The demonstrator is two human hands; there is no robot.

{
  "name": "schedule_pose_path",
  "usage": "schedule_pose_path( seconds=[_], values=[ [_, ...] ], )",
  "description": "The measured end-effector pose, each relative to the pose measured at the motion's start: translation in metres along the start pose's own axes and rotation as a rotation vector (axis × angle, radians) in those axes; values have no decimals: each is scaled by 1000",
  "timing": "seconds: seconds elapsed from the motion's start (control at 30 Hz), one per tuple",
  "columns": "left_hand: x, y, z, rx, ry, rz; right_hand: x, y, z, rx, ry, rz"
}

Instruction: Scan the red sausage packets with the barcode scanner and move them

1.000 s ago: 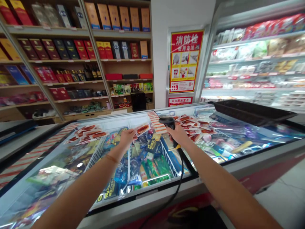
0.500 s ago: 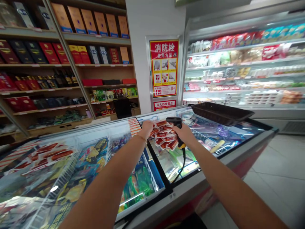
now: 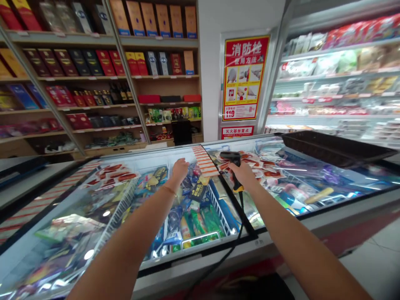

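Observation:
My right hand (image 3: 246, 176) grips a black barcode scanner (image 3: 230, 157) with a yellow band, held over the chest freezer (image 3: 193, 257); its cable (image 3: 231, 245) hangs over the front rim. Red sausage packs (image 3: 264, 163) lie on the glass lid just right of the scanner. My left hand (image 3: 179, 168) reaches palm down over the open middle section, above the frozen packets (image 3: 193, 208), with nothing in it. Another pile of red sausage packs (image 3: 114, 175) lies on the left glass lid.
A black plastic tray (image 3: 331, 146) sits on the freezer's right end. Wooden shelves of boxed goods (image 3: 93, 62) stand behind, a red and yellow fire notice (image 3: 243, 79) hangs on the pillar, and an open chiller (image 3: 337, 83) runs along the right.
My left hand held a red sausage pack, carried it to the pile on the right lid and let go; now it is back over the open section, with nothing in it. The scanner stays in my right hand.

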State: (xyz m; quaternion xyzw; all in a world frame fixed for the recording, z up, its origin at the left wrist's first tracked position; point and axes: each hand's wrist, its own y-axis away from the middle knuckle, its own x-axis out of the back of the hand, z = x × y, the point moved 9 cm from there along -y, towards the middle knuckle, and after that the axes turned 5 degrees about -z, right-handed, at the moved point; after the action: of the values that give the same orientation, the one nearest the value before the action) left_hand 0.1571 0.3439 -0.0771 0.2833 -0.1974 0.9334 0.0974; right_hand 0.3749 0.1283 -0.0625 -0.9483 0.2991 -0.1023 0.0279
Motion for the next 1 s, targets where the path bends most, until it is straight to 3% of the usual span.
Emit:
schedule_pose_path(
  seconds=[0.13,0.23,0.33,0.43,0.53,0.7,1.0],
  values=[
    [88,27,-68,98,-262,86,-73,4,2,-16,-115,-88],
    [141,51,-107,187,-500,158,-127,9,3,-28,-155,-169],
    [182,69,-138,300,-557,254,-165,16,5,-22,-101,-227],
    [208,76,-158,395,-493,354,-179,24,7,29,7,-261],
    [214,73,-166,428,-430,379,-178,31,13,39,3,-292],
    [203,66,-171,442,-433,299,-167,36,15,34,-84,-276],
    [192,62,-170,351,-523,187,-170,46,14,67,-10,-298]
  ],
)
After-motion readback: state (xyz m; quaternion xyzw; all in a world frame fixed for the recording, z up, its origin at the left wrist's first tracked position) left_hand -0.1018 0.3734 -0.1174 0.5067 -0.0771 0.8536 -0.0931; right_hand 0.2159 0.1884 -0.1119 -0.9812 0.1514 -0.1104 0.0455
